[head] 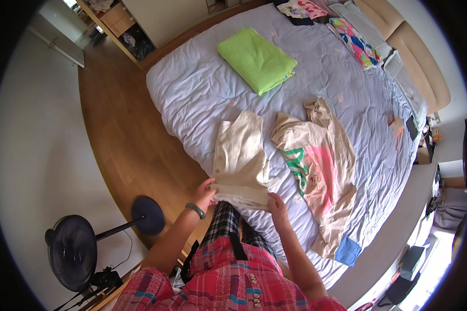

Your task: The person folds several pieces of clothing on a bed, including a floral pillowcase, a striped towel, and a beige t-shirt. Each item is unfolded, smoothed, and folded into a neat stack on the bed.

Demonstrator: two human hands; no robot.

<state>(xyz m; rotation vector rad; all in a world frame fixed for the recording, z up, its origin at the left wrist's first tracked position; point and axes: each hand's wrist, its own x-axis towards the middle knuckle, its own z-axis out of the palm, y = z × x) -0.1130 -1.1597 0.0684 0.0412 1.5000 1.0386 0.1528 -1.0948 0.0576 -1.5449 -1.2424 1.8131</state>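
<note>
A cream buttoned garment (239, 155) lies on the near edge of the bed, its lower part folded over or raised towards me. My left hand (207, 194), with a dark green bangle at the wrist, grips the left corner of that edge. At the opposite corner, my right hand (277, 206) pinches the cloth between thumb and fingers. To the right of it a beige long-sleeved top (323, 167) with green and pink print is spread out, a small folded blue cloth (348, 250) beside its lower end. Farther back rests a folded lime-green blanket or cloth (257, 60).
The bed's quilt (194, 77) is rumpled. A multicoloured cloth (356, 42) and other clothes (301, 9) lie near the padded headboard (416, 58). A standing fan (72, 252) is at my left, its round base (148, 215) on the wooden floor (120, 136).
</note>
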